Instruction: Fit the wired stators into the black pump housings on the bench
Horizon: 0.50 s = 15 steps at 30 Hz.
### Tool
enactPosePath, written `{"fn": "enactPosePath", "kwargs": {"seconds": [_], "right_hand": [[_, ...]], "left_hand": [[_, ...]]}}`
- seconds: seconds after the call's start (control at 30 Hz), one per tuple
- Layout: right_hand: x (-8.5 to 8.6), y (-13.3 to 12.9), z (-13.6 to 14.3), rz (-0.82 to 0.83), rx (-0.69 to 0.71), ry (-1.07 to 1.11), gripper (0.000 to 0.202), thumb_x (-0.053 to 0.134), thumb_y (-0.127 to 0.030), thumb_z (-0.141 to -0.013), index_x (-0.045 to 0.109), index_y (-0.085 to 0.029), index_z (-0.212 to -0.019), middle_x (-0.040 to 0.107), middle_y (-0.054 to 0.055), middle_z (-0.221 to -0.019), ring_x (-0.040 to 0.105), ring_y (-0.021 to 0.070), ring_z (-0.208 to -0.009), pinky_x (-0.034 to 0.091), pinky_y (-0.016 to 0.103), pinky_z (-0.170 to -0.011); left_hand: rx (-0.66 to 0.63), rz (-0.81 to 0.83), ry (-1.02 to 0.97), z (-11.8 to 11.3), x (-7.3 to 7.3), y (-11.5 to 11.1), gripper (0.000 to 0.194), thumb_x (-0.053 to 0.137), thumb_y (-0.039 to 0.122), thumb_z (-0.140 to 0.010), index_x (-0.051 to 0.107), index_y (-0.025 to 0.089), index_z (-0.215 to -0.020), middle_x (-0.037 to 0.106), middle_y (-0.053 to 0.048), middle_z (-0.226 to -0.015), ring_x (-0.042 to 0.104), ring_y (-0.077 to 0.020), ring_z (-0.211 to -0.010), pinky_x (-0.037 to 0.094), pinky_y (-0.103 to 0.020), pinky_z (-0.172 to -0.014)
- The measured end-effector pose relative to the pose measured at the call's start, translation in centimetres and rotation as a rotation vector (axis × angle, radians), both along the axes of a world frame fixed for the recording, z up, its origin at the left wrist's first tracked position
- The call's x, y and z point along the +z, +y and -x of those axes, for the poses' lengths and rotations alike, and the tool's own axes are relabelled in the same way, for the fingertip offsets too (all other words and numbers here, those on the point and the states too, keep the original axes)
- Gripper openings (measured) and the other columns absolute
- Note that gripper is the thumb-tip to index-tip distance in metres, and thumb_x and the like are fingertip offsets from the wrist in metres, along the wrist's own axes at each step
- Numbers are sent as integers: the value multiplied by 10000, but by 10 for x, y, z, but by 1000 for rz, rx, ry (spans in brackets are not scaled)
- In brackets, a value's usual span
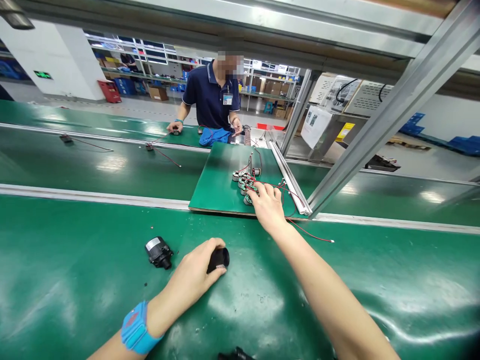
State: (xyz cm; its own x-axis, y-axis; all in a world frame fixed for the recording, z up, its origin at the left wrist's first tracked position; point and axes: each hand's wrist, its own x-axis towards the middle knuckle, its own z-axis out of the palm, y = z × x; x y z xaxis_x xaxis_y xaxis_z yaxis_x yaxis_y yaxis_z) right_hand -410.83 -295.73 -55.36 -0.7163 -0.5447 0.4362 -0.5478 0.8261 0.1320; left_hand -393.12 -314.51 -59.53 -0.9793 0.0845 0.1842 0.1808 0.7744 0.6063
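My left hand [204, 262], with a blue band at the wrist, is closed round a black round housing [218, 259] on the green bench. The housing's open end faces right. My right hand [267, 202] reaches over the raised green board, its fingertips at a cluster of small round motor parts [243, 184] with red wires. Its fingers are bent over the parts and cover some of them, so a hold cannot be made out. Left of my left hand lies a black pump-like unit [159, 252] with a pale label.
Across the line a person in a dark shirt [212, 95] has one hand on a small part near a blue cloth [214, 136]. A metal post [382, 110] slants up at the right. Wired parts [149, 146] lie on the far belt. A black object [236, 354] shows at the bottom edge.
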Motion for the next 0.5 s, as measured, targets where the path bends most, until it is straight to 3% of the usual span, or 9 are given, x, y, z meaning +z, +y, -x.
{"fn": "enactPosePath", "kwargs": {"seconds": [0.07,0.13,0.27,0.37,0.5], "right_hand": [[1,8,-12,71,15,-48,299,491,-174,-993,626,-195,-1258,494,138,-1451,411,333,-1288,349,501,-1043],[1,21,-33,241,92,-169,310,564,-180,-962,599,-172,-1270,495,158,-1423,461,313,-1260,400,484,-1039],[9,56,-93,563,302,-576,333,554,-248,-994,532,-237,-1327,565,98,-1277,620,161,-896,547,335,-831],[20,73,-129,524,360,-719,333,618,-319,-976,575,-288,-1304,592,62,-1192,636,160,-929,559,307,-818],[26,77,-147,363,417,-698,376,717,-386,-907,616,-290,-1256,607,37,-1169,667,158,-944,559,307,-850]], "left_hand": [[11,-177,3,-6,-3,7,537,699,203,-829,487,284,-1315,697,-45,-1209,665,-234,-1118,506,-389,-971],[27,-299,-23,-14,-7,15,620,727,226,-816,460,312,-1369,702,-34,-1227,660,-232,-1148,493,-409,-1016],[-18,-438,-52,-25,-15,33,718,780,231,-785,426,333,-1401,713,-12,-1206,673,-213,-1114,494,-395,-1027],[-59,-445,-37,-27,-15,43,771,798,218,-783,390,362,-1421,720,21,-1159,679,-189,-1086,506,-351,-1004],[-112,-433,0,-27,-14,49,782,784,245,-820,339,386,-1447,726,39,-1155,691,-169,-1066,525,-311,-976]]}}
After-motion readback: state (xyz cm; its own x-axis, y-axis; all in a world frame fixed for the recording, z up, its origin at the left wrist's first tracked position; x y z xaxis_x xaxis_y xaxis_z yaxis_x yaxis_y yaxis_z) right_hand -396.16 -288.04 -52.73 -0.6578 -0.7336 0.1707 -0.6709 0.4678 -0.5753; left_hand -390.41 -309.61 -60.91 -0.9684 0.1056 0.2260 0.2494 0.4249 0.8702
